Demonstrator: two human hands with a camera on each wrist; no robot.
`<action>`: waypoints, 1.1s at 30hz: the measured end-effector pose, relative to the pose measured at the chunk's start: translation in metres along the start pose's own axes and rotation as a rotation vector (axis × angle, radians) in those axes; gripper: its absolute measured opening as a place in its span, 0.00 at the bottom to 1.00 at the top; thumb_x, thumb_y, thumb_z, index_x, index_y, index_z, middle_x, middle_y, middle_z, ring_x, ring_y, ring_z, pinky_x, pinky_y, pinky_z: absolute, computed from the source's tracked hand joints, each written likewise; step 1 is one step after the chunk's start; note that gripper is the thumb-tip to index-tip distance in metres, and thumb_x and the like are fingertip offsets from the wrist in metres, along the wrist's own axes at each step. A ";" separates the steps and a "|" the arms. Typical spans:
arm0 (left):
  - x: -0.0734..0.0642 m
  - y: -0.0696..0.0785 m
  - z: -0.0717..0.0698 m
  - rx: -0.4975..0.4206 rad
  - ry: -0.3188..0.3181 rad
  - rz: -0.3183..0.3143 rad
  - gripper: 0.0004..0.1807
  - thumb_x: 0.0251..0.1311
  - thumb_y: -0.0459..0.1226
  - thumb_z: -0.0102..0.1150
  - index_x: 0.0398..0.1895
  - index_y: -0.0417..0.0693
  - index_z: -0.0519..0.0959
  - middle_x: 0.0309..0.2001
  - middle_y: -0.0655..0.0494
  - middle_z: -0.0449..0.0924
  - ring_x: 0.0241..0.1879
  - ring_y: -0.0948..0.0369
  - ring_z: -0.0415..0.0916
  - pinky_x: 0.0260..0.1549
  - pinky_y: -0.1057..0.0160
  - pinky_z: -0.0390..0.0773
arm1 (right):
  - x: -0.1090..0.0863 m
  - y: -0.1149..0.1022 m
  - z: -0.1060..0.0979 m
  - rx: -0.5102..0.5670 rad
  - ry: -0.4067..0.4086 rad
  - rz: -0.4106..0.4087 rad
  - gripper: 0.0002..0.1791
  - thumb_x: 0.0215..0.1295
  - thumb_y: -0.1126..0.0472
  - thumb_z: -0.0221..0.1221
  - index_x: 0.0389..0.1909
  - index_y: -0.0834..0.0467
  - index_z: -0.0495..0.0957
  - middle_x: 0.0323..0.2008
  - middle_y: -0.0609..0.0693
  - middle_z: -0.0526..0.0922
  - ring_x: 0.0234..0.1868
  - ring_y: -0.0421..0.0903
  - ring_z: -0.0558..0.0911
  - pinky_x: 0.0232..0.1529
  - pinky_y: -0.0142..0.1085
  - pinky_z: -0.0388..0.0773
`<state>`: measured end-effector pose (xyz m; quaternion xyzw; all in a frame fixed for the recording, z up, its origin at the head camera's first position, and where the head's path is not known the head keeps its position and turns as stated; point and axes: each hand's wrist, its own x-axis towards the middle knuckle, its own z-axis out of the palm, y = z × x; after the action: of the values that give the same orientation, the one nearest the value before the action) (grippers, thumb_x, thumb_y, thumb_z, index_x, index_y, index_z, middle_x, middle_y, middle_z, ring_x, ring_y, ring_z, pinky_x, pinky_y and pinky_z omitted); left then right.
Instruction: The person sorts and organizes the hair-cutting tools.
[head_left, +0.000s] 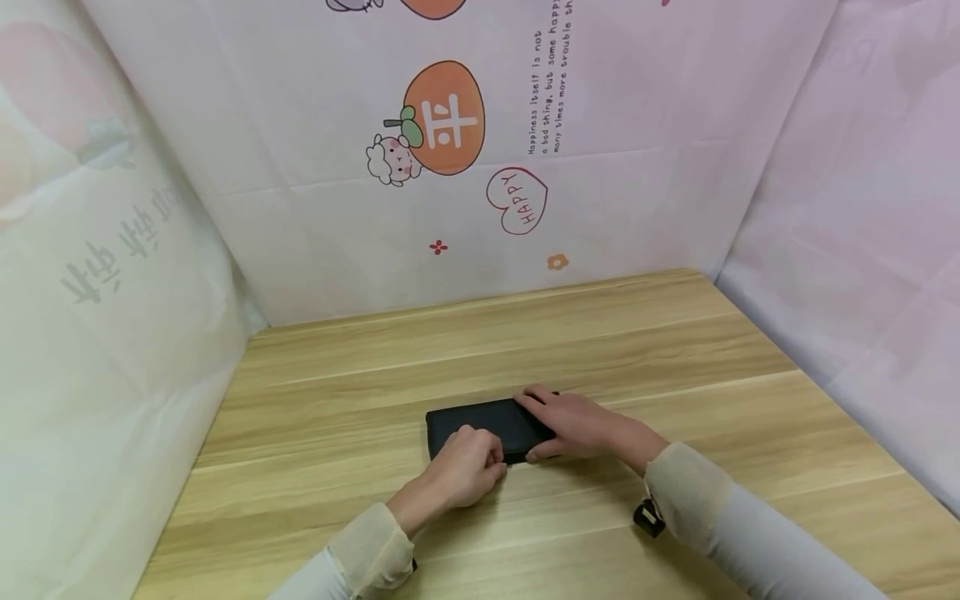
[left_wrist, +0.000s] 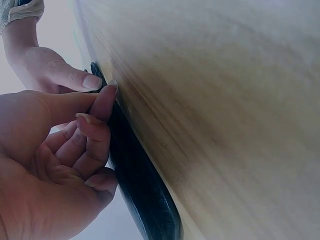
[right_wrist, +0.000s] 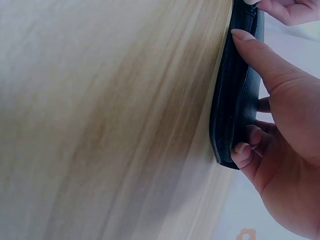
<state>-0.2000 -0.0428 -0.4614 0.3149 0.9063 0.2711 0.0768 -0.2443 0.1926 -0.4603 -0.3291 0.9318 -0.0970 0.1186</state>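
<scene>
A black zip-around wallet [head_left: 480,417] lies flat on the table, with a zipper [right_wrist: 227,130] along its near side. My right hand [head_left: 577,423] grips the wallet's right end, its thumb on the near zipped edge and its fingers over the top. My left hand [head_left: 468,467] has its fingers curled at the middle of the near edge. Thumb and forefinger of that hand pinch at the zipper, as the left wrist view shows; the zipper pull itself is hidden between them. In the right wrist view the zipper teeth right of the left hand appear closed.
The wood-grain table [head_left: 337,367] reaches back to a white printed cloth [head_left: 315,208]. More cloth hangs along the left and right sides. A small black wrist device [head_left: 648,518] shows under the right sleeve.
</scene>
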 end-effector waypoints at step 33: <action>-0.012 -0.003 -0.003 -0.018 0.025 -0.031 0.11 0.65 0.33 0.65 0.24 0.48 0.81 0.12 0.68 0.70 0.13 0.71 0.67 0.17 0.71 0.70 | -0.003 -0.002 -0.002 0.035 -0.001 -0.005 0.51 0.67 0.36 0.63 0.80 0.60 0.55 0.75 0.60 0.60 0.57 0.58 0.80 0.60 0.51 0.76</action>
<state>-0.1932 -0.0534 -0.4610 0.2965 0.9096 0.2821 0.0724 -0.2416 0.1929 -0.4572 -0.3293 0.9291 -0.1132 0.1245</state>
